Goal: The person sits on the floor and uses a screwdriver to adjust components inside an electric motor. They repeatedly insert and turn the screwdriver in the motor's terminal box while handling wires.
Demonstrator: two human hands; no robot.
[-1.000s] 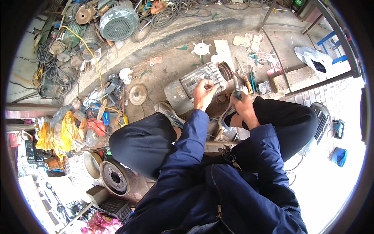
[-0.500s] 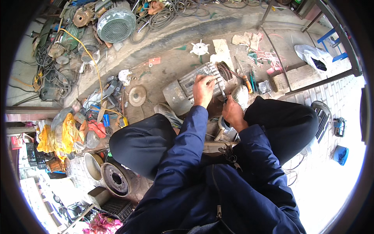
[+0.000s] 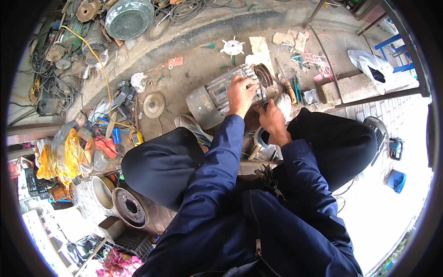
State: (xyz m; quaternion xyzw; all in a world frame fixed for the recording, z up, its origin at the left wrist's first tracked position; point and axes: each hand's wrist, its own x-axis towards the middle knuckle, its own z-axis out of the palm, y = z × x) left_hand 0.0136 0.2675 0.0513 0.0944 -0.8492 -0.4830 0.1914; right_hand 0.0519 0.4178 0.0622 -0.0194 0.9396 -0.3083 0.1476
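Note:
A grey electric motor housing (image 3: pixel 207 104) lies on its side in front of me, with reddish-brown copper windings (image 3: pixel 264 77) showing at its right end. My left hand (image 3: pixel 241 96) is over that end, its fingers drawn together in a pinch. What they hold, if anything, is too small to make out. My right hand (image 3: pixel 273 121) is closed round the dark handle of a slim metal tool (image 3: pixel 262 91), whose narrow shaft points away from me toward the windings. The tool's kind does not show clearly. Its tip is close beside my left fingers.
Beyond the motor lies a white fan wheel (image 3: pixel 232 47). An orange-handled tool (image 3: pixel 290 92) and green-handled pliers (image 3: pixel 297 87) are to the right. A round metal disc (image 3: pixel 153 105) and a heap of tools and bags are left. Old motors (image 3: pixel 129 19) and cables fill the far left.
The whole view has shifted slightly, with the left-hand clutter sliding left. My left hand stays at the motor's end; my right hand still grips the tool, close beside it.

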